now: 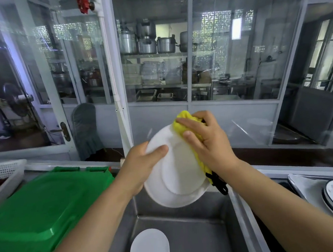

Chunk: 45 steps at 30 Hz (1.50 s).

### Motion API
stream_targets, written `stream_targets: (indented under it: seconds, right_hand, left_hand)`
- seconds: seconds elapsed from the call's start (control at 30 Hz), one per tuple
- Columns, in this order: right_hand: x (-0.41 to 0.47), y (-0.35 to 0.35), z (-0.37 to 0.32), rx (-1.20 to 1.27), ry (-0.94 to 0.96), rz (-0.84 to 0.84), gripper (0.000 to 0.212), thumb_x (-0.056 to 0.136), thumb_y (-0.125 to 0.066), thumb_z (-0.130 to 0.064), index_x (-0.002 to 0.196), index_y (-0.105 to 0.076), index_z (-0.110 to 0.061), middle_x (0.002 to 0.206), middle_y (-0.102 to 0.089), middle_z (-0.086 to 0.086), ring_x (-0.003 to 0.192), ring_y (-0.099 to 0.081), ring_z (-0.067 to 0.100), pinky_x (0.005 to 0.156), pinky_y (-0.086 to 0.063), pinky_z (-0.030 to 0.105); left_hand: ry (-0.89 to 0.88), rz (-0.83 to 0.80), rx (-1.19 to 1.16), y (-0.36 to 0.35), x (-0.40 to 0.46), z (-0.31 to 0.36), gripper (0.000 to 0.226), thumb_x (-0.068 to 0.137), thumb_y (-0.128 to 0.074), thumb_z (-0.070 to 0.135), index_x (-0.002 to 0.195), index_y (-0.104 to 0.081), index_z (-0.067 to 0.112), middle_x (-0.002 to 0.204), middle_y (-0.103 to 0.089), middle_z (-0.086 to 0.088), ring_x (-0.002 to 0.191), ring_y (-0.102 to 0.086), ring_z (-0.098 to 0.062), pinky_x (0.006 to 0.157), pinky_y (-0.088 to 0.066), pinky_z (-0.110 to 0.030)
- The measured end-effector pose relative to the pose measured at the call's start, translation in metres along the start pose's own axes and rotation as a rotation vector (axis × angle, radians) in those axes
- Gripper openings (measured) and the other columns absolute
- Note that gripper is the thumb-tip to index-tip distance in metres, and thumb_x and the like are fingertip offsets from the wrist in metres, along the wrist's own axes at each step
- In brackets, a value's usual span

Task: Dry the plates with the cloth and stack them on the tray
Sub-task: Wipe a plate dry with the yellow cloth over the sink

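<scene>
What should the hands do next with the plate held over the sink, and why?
Probably sweep the yellow cloth down across the white plate. The right hand presses the cloth only against the plate's upper right edge, leaving most of the face uncovered, while the left hand grips the opposite rim and holds it tilted over the sink. Stacking on the tray looks premature.

You held both bare forearms out in front of you, raised and converging toward the middle. Your left hand gripped the left rim of the round white ceramic plate, thumb laid across its face and fingers hidden behind it. Your right hand was curled over the bunched yellow cloth with black trim, pressing it against the plate's upper right edge, knuckles toward you.
</scene>
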State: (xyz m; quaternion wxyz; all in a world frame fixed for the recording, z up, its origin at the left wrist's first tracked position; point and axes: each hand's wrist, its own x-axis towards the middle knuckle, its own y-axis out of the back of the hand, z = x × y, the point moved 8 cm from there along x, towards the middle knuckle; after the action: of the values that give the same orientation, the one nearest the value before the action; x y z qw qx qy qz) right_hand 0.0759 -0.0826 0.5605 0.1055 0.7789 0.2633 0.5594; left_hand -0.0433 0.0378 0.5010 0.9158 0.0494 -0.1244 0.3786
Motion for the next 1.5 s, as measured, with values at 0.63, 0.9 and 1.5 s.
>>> stream_targets:
  seconds: [0.63,0.9,1.5]
  right_hand:
    - [-0.035,-0.028,0.070,0.909,-0.772,0.376,0.029,0.083,-0.071,-0.033,0.108,-0.058,-0.039,0.095,-0.071,-0.013,0.084,-0.068,0.006,0.063,-0.053,0.018]
    - [-0.013,0.002,0.048,0.516,-0.459,0.160,0.047,0.073,-0.080,-0.018,0.103,-0.059,-0.046,0.106,-0.062,-0.006,0.090,-0.060,-0.005,0.077,-0.048,0.011]
    - [0.006,0.009,0.037,0.192,-0.296,0.155,0.033,0.098,-0.048,-0.023,0.130,-0.054,-0.023,0.106,-0.045,-0.007,0.094,-0.043,-0.020,0.081,-0.029,-0.004]
  left_hand:
    - [-0.248,0.174,-0.093,0.005,-0.012,0.031,0.022,0.072,-0.068,0.043,0.088,-0.066,0.028,0.087,-0.073,0.016,0.081,-0.067,0.000,0.062,-0.051,-0.015]
    - [0.079,-0.148,0.032,0.011,0.011,0.018,0.036,0.057,-0.079,0.047,0.089,-0.075,0.030,0.095,-0.075,0.000,0.087,-0.071,-0.020,0.077,-0.056,-0.038]
    - [-0.077,0.123,-0.059,0.009,-0.003,0.034,0.012,0.084,-0.069,0.023,0.078,-0.075,0.032,0.085,-0.075,0.001,0.077,-0.072,-0.019,0.072,-0.057,-0.041]
